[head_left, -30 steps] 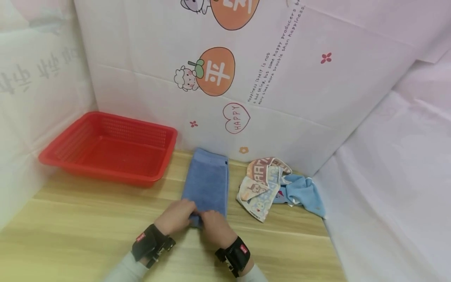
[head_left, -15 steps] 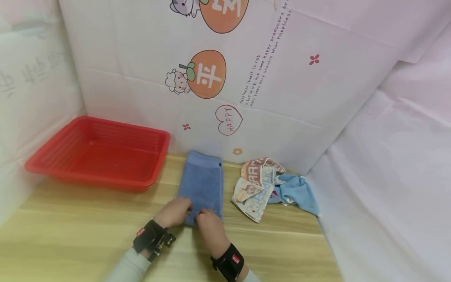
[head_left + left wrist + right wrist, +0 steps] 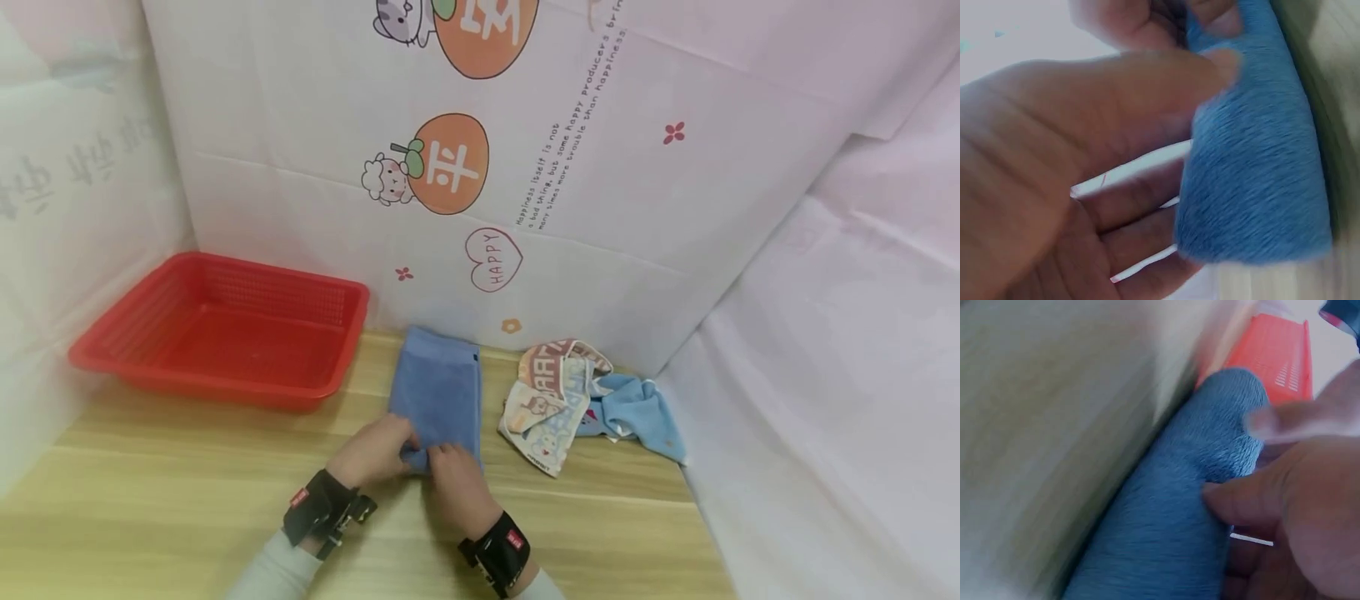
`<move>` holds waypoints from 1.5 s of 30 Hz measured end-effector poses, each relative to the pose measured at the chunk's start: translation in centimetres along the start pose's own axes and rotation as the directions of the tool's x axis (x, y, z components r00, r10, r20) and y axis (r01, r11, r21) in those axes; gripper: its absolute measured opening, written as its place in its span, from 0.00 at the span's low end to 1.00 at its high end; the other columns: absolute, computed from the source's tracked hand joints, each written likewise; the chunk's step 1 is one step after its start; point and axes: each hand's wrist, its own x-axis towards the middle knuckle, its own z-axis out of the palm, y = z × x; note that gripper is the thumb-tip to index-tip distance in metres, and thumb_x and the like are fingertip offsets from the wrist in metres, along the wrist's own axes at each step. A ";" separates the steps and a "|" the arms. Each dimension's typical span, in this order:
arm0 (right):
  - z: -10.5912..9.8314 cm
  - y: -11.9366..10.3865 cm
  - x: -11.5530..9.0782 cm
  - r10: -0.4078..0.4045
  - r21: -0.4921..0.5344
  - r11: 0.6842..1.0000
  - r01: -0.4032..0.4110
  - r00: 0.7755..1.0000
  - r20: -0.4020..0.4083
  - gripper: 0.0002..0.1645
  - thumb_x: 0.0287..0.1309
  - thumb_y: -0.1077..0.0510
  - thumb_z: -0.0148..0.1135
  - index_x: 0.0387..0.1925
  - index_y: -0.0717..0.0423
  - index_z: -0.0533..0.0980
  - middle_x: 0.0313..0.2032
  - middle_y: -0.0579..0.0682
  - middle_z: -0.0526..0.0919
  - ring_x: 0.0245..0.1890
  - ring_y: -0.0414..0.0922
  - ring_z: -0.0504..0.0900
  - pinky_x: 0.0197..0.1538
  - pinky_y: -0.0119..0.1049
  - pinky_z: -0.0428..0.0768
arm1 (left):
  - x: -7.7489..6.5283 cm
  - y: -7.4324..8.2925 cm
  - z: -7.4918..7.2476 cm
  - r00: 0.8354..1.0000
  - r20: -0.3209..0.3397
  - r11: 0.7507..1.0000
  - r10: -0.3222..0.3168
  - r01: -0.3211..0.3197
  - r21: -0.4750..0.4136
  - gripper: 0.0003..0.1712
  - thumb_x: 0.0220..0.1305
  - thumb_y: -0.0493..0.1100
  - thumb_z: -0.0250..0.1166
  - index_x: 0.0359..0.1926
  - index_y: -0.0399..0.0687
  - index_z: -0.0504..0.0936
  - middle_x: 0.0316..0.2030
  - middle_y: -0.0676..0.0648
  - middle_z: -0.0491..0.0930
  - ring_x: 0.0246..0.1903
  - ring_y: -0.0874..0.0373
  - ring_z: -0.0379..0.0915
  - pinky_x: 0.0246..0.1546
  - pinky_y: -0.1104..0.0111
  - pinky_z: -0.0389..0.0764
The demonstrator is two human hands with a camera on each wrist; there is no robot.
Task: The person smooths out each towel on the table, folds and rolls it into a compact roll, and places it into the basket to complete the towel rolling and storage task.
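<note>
A folded blue towel [image 3: 438, 383] lies lengthwise on the table, its near end turned up into a thick rounded roll. At the left part of that end, my left hand [image 3: 375, 452] pinches the roll, with the thumb on the near side and fingers behind, as the left wrist view shows with the towel [image 3: 1254, 169]. My right hand [image 3: 459, 487] grips the same end just to the right, its thumb pressing into the towel [image 3: 1166, 506] in the right wrist view. The two hands are close together, and the far end of the towel lies flat by the wall.
On the left stands a red plastic basket [image 3: 341, 367] with perforated sides. Right of the towel lie a crumpled printed cloth [image 3: 551, 408] and a light blue cloth [image 3: 641, 412]. White printed sheeting [image 3: 600, 275] walls the back and sides of the wooden table [image 3: 187, 500].
The fingers loosened on the towel's near end half a second ago and now grip it again. That end sits slightly farther from me. The head view has shifted a little.
</note>
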 end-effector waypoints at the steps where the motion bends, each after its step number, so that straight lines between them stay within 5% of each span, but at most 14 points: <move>1: 0.0 0.1 0.0 0.001 0.024 1.000 -0.001 1.000 0.009 0.13 0.54 0.69 0.68 0.43 0.60 0.80 0.36 0.52 0.84 0.38 0.48 0.83 0.44 0.40 0.81 | -0.1 0.1 0.1 1.000 0.012 1.000 -0.003 0.003 0.004 0.07 0.46 0.32 0.74 0.23 0.45 0.84 0.22 0.53 0.77 0.28 0.59 0.72 0.27 0.66 0.74; 7: -0.3 0.3 -0.2 -0.003 0.130 0.991 0.009 0.999 -0.047 0.14 0.58 0.70 0.62 0.47 0.62 0.78 0.39 0.55 0.82 0.42 0.50 0.82 0.46 0.41 0.81 | -0.1 0.0 0.8 0.995 0.058 0.996 -0.086 0.085 0.033 0.08 0.58 0.31 0.70 0.39 0.42 0.87 0.35 0.46 0.85 0.39 0.49 0.81 0.38 0.54 0.82; 10: -1.0 0.0 -0.2 0.009 0.124 0.992 0.009 0.989 -0.145 0.07 0.61 0.69 0.63 0.42 0.61 0.80 0.38 0.53 0.79 0.41 0.49 0.78 0.43 0.40 0.80 | 0.2 -0.3 1.1 0.991 0.073 0.993 -0.115 0.112 0.038 0.02 0.62 0.34 0.69 0.34 0.44 0.86 0.31 0.48 0.83 0.36 0.50 0.80 0.35 0.54 0.81; 13: -1.6 -0.6 -0.3 0.005 0.030 1.000 0.001 0.984 -0.179 0.03 0.60 0.67 0.68 0.34 0.58 0.82 0.35 0.51 0.78 0.37 0.47 0.77 0.39 0.36 0.79 | 0.3 -0.7 1.3 0.989 0.080 0.992 -0.121 0.119 0.029 0.04 0.64 0.35 0.67 0.31 0.44 0.84 0.29 0.48 0.81 0.34 0.50 0.79 0.33 0.54 0.80; 17: -1.2 -1.3 -0.2 -0.054 -0.176 0.984 0.033 0.992 -0.115 0.03 0.57 0.67 0.70 0.33 0.58 0.84 0.32 0.50 0.82 0.35 0.45 0.81 0.36 0.33 0.81 | 0.3 -1.4 1.1 0.992 0.065 0.994 -0.111 0.112 -0.017 0.04 0.64 0.35 0.68 0.39 0.38 0.86 0.36 0.43 0.85 0.40 0.45 0.81 0.41 0.52 0.82; 20: -0.5 -1.1 0.2 -0.064 -0.222 0.974 0.044 0.994 -0.085 0.05 0.56 0.68 0.70 0.34 0.58 0.83 0.33 0.50 0.83 0.37 0.45 0.82 0.39 0.33 0.82 | 0.4 -1.7 0.6 0.997 0.039 0.996 -0.067 0.069 -0.052 0.08 0.63 0.35 0.70 0.42 0.36 0.86 0.39 0.42 0.86 0.43 0.45 0.82 0.45 0.54 0.82; 27: -0.1 1.0 1.0 -0.072 -0.053 0.996 0.068 0.996 -0.061 0.08 0.58 0.72 0.64 0.34 0.57 0.79 0.33 0.48 0.83 0.39 0.45 0.83 0.46 0.37 0.81 | 0.5 -1.5 -0.1 0.999 0.010 0.997 0.032 -0.032 -0.065 0.13 0.52 0.34 0.76 0.41 0.37 0.88 0.39 0.45 0.87 0.44 0.47 0.82 0.48 0.56 0.82; 32: 0.0 2.2 1.2 -0.097 0.096 0.990 0.101 0.994 -0.041 0.06 0.66 0.67 0.61 0.34 0.54 0.77 0.32 0.47 0.82 0.36 0.43 0.82 0.40 0.35 0.80 | 0.1 -1.0 0.3 0.999 -0.010 0.998 0.054 -0.054 -0.020 0.16 0.45 0.30 0.76 0.39 0.38 0.87 0.37 0.46 0.86 0.41 0.49 0.80 0.45 0.57 0.81; 40: -0.2 3.4 1.1 -0.119 0.357 0.931 0.078 0.988 0.095 0.10 0.74 0.62 0.54 0.37 0.48 0.80 0.25 0.37 0.76 0.26 0.31 0.74 0.31 0.28 0.72 | 0.1 -1.0 0.6 0.994 0.072 0.996 0.080 -0.076 -0.056 0.09 0.54 0.31 0.73 0.39 0.40 0.91 0.34 0.49 0.89 0.37 0.56 0.82 0.39 0.65 0.81; 45: -2.0 3.1 0.4 -0.101 0.290 0.954 0.078 0.993 0.063 0.09 0.72 0.59 0.59 0.44 0.50 0.85 0.31 0.41 0.79 0.32 0.35 0.76 0.35 0.30 0.75 | 0.6 -1.5 1.1 0.990 0.125 0.994 0.068 -0.056 -0.095 0.07 0.62 0.33 0.69 0.41 0.42 0.91 0.35 0.50 0.89 0.36 0.59 0.81 0.35 0.68 0.78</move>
